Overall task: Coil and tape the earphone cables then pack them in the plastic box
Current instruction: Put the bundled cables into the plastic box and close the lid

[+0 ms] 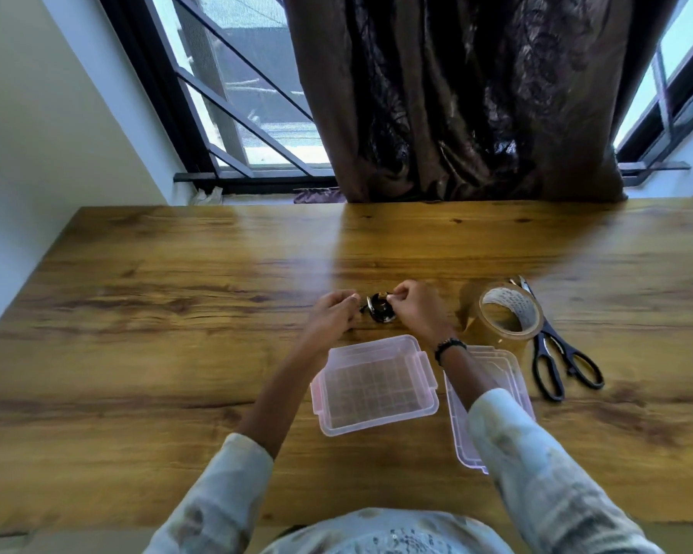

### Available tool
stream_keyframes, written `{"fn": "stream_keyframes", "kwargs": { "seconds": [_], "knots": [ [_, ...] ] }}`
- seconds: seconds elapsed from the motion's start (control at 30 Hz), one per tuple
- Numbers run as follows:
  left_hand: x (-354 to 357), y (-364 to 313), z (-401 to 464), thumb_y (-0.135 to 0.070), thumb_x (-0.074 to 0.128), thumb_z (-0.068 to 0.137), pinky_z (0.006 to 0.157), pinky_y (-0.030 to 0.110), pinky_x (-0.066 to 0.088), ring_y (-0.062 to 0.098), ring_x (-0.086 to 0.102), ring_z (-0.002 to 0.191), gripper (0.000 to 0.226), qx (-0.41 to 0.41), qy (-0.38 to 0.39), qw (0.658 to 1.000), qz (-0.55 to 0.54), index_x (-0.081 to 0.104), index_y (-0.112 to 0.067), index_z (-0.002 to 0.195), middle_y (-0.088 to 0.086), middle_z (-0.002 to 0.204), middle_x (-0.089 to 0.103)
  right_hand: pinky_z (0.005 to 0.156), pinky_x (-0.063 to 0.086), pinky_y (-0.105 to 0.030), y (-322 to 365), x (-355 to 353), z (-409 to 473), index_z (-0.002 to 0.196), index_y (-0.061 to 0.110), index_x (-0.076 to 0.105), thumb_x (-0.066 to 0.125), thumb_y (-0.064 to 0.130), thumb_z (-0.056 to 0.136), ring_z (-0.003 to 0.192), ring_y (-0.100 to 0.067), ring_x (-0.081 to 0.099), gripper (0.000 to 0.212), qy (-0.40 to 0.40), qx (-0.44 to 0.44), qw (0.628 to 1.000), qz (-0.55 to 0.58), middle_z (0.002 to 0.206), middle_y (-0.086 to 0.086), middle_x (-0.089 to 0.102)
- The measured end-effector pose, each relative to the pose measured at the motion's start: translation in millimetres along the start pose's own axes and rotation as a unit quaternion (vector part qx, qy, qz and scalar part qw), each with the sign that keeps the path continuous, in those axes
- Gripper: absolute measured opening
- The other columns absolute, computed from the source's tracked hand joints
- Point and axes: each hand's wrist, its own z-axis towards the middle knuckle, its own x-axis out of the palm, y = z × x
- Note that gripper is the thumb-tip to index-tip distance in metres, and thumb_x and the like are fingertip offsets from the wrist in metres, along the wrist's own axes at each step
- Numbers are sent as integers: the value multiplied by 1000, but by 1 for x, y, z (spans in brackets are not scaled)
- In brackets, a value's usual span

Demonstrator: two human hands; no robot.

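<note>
On the tabletop [177, 313], out past the box [375, 383], I see both hands working a small black coil [380, 309] of earphone cable. My left hand [334, 309] sits at the coil's left side with fingers curled in, a tight grip that seems to pinch the cable end there, though the view is too small for me to be sure. My right hand [415, 305] comes over the coil's right edge, thumb and forefinger closed in a pinch on it; whether a bit of tape lies under them I cannot tell. A beaded bracelet [450, 347] rings the right wrist.

Nearer me the box stands open and bare inside, its clear pink-tinted lid [513, 377] flat just to its right, partly under my right sleeve. A brown tape roll [507, 311] stands beyond the lid, and black-handled scissors [557, 353] lie against the roll's right side.
</note>
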Motion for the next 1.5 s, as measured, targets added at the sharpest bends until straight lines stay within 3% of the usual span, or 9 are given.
{"fn": "stream_keyframes", "kwargs": {
  "seconds": [0.17,0.33,0.43,0.57,0.73,0.87,1.03,1.27,1.5],
  "knots": [
    [1,8,14,-8,45,100,47,9,39,6,43,56,27,-13,19,998,51,55,11,117,0,67,44,67,46,-25,4,4,8,99,5,70,68,12,86,90,-20,66,15,1,23,999,-34,98,-11,72],
    [-3,16,20,-11,47,100,74,20,47,8,52,74,28,-18,27,999,29,57,3,122,1,79,54,81,56,-29,-2,4,9,101,6,71,68,10,86,92,-18,67,15,9,6,1000,-15,100,-10,72],
    [-4,16,17,-12,48,99,77,21,50,11,57,83,22,6,15,1000,23,61,-6,115,5,91,61,82,55,-28,-6,2,7,104,7,71,67,11,88,93,-15,66,17,15,-16,1000,7,103,-8,72],
    [-7,15,14,-12,49,99,79,28,54,15,61,87,18,46,-6,999,15,64,-20,99,3,95,66,65,49,-6,-7,-6,4,106,9,71,69,11,87,83,-6,62,19,-2,-32,998,49,102,-5,72],
    [-15,11,9,-21,50,99,81,22,54,10,65,97,26,135,-32,985,99,62,-17,122,-1,108,69,67,51,-7,3,-24,-7,107,9,69,70,13,86,85,-4,62,22,3,-70,994,86,100,-2,70],
    [-19,2,-6,-25,54,96,89,44,52,26,65,103,30,152,21,983,102,63,-12,122,9,108,70,66,52,-8,22,-44,-27,103,17,70,72,17,85,83,6,62,19,12,-102,985,139,92,9,68],
    [-30,4,-41,-16,67,86,74,28,58,21,72,86,19,137,38,988,54,71,-13,104,7,93,75,81,57,-25,33,-51,-61,97,20,72,72,14,84,94,-8,68,14,91,-64,972,206,97,3,73],
    [-36,31,-81,-18,69,85,60,22,58,11,73,69,19,74,-17,986,146,71,-12,103,6,88,73,71,60,-25,23,-26,-96,95,9,72,70,4,85,86,-18,70,11,171,11,958,228,91,-9,73],
    [-33,47,-90,-27,56,95,63,33,60,9,71,68,23,112,-82,920,366,67,-16,113,5,98,73,69,58,-20,13,-1,-99,96,5,72,70,4,85,86,-17,69,11,151,34,973,174,92,-10,71]
  ]
}}
